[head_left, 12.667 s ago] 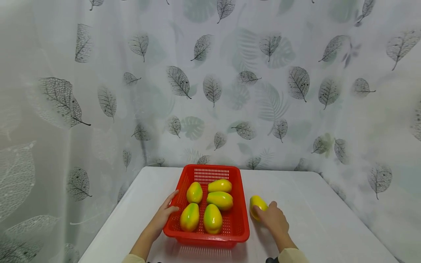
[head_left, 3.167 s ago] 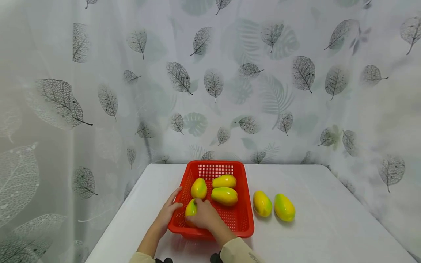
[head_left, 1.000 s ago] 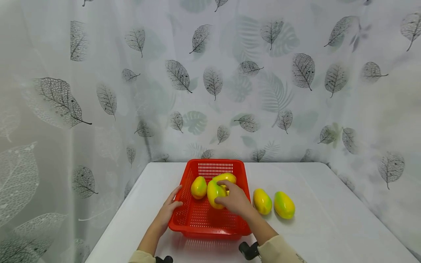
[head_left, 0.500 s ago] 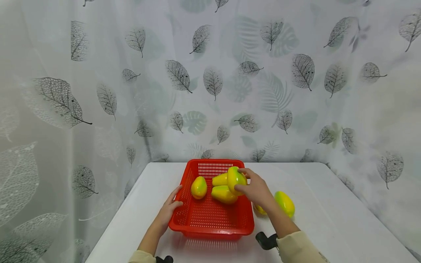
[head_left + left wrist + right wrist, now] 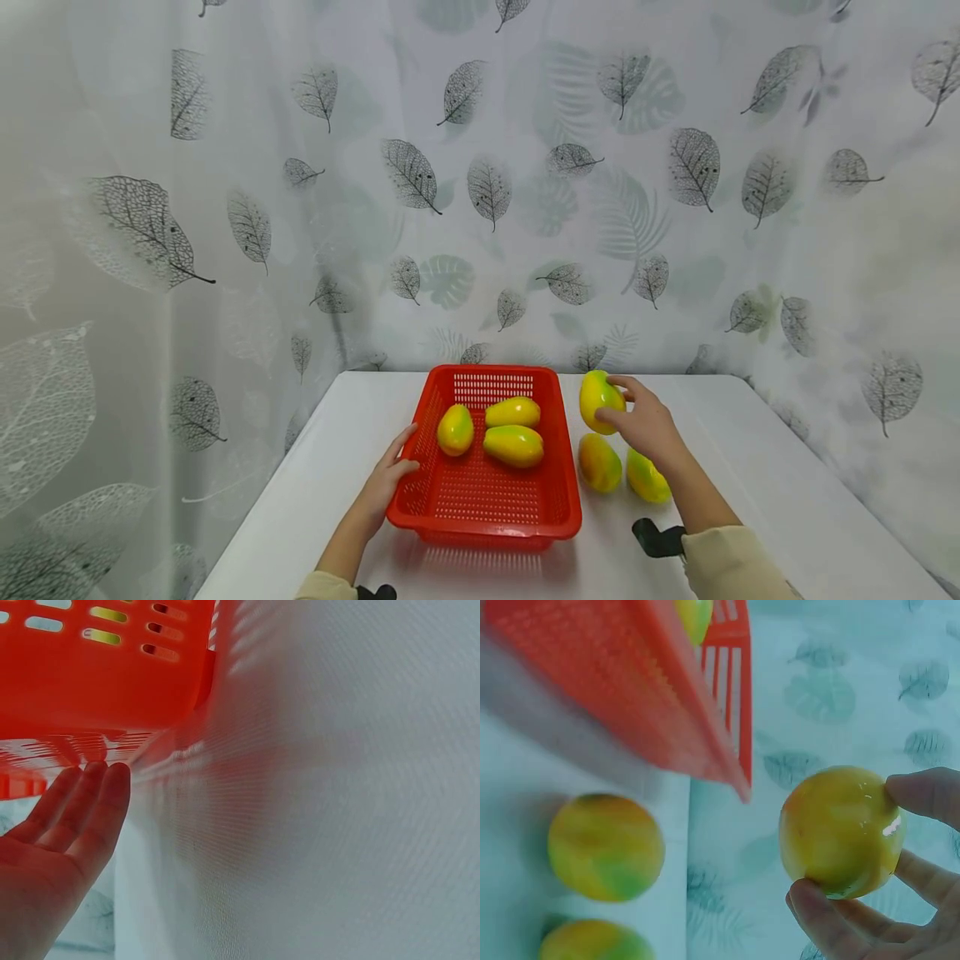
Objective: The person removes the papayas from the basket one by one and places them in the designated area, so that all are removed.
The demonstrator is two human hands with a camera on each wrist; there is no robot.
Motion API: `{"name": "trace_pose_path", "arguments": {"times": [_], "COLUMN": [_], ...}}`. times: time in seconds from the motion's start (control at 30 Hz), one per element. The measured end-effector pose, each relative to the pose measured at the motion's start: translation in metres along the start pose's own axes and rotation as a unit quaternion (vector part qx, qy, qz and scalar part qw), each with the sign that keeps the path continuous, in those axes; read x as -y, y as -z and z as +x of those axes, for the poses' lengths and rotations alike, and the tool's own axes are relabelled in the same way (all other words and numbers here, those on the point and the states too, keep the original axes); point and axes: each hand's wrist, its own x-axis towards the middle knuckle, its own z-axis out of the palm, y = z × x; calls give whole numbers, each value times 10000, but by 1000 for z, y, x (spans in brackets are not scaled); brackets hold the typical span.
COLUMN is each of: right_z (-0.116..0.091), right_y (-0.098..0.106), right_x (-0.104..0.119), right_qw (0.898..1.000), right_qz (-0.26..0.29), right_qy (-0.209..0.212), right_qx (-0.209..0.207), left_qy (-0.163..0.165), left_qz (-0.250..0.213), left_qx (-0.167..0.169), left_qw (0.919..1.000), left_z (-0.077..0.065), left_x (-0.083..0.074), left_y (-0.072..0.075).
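In the head view my right hand (image 5: 637,417) holds a yellow-green papaya (image 5: 598,400) above the table, right of the basket. The right wrist view shows its thumb (image 5: 930,796) and fingertips around the fruit's sides. My left hand (image 5: 384,483) rests against the left side of the red plastic basket (image 5: 480,527); its straight fingers (image 5: 94,814) touch the wall in the left wrist view. Inside the basket lie a papaya at left (image 5: 455,430), one at the back (image 5: 513,412) and one in front of that (image 5: 514,447). Another pair, the nearer papaya (image 5: 599,463) and the farther papaya (image 5: 649,478), lies on the table.
The basket stands on a white table (image 5: 750,500), whose far edge meets a leaf-patterned curtain (image 5: 525,208). A black device (image 5: 657,539) is strapped at the right wrist. The right forearm passes over the rightmost papaya.
Two papayas have gone from the basket to the table since the oldest frame. The right hand has lifted another from the front left and carried it right, past the rim. The left hand stays put.
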Motion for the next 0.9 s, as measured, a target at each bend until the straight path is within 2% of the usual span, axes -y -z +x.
{"name": "trace_pose_path", "arguments": {"times": [0.4, 0.6, 0.9], "right_z": [7, 7, 9], "right_y": [35, 42, 39], "right_x": [-53, -80, -118], "right_qw": [9982, 9961, 9918], "right_qz": [-82, -232, -476], "right_qy": [-543, -665, -1026], "right_qx": [-247, -529, -594], "left_qy": [-24, 41, -15], "left_qz": [-50, -63, -51], "left_qx": [-30, -5, 18], "left_qw": [10000, 10000, 10000], "left_z": [1, -1, 0], "left_x": [-2, 0, 4], "left_y": [-1, -2, 0]}}
